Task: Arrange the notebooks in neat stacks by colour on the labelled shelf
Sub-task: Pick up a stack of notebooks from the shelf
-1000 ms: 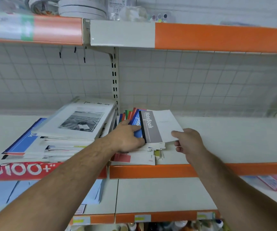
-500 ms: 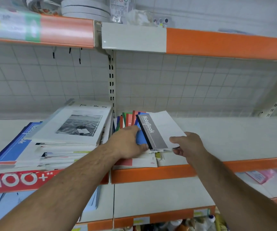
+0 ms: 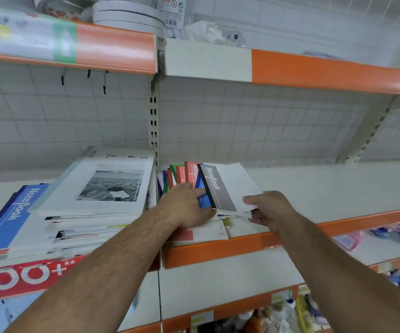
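**Grey notebook at the top of the fan: lifting it clear**

- The grey notebook (image 3: 220, 188) (white cover, grey title band, black spine) lay on top of a fanned pile of red, green and blue notebooks (image 3: 178, 175). The pile sat on the middle shelf (image 3: 326, 186), just right of the upright post.
- My right hand (image 3: 270, 210) pinched its near right corner, thumb on the cover and fingers curled beneath. That corner looked slightly raised off the sheets below.
- My left hand (image 3: 189, 205) lay across the pile with its fingers on the blue notebook (image 3: 203, 200), touching the grey one's spine. I could not tell whether the thumb was tucked under the blue cover or merely pressing it.
- To the left of the post was a mixed stack topped by a photo-cover notebook (image 3: 112, 183), with a large blue notebook (image 3: 13, 217) low on its left side.

Judgement on the step:
- Press the left hand down flat so the fan does not drag along.
- Draw the grey book out to the right, toward the bare run of shelf, rather than straight up.
- A corner pinch will let a thin cover droop, so slide the fingers further under before lifting.
- The loose white sheets under the corner may come with it. Check for that before setting it down square to the orange shelf edge (image 3: 218, 251).
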Demonstrator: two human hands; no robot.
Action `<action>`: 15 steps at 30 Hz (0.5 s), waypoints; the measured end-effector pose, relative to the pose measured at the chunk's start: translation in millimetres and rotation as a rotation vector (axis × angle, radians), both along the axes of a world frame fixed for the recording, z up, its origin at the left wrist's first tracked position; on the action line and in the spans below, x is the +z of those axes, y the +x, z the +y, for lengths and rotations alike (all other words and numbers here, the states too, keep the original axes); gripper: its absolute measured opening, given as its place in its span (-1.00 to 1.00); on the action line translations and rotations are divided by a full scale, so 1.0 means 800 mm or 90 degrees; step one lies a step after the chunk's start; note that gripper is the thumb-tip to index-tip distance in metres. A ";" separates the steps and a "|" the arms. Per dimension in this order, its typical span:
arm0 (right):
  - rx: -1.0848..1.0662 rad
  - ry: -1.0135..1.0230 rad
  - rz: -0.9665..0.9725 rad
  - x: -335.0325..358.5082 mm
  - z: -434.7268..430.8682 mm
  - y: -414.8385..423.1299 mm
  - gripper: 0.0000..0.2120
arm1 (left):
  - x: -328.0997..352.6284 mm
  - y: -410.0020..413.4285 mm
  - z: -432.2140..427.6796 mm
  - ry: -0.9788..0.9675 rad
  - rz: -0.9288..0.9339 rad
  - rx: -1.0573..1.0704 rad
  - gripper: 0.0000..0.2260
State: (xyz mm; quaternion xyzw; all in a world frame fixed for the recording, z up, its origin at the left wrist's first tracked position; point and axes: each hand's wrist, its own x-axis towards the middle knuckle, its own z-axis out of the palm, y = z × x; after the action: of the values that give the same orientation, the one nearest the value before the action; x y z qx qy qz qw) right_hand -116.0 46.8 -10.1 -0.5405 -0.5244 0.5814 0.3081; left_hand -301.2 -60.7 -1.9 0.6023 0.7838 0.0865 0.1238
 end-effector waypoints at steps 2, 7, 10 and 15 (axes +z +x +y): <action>-0.004 0.002 -0.016 -0.001 -0.005 -0.002 -0.85 | 0.000 0.002 0.000 0.013 0.004 -0.004 -0.33; -0.121 0.098 -0.024 0.001 -0.014 0.000 -0.88 | -0.009 -0.001 0.004 0.021 0.030 -0.001 -0.24; -0.166 0.116 -0.042 0.000 -0.018 0.014 -0.89 | -0.011 -0.002 0.005 0.033 0.009 0.019 -0.22; -0.208 0.085 -0.041 -0.001 -0.037 0.039 -0.80 | 0.002 0.006 -0.003 0.029 0.016 0.005 -0.50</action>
State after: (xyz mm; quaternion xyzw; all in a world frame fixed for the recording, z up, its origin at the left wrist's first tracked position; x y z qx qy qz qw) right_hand -84.4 17.3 -11.0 -0.6153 -0.4768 0.4695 0.4169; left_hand -296.3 -63.2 0.1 0.6029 0.7856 0.0973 0.0994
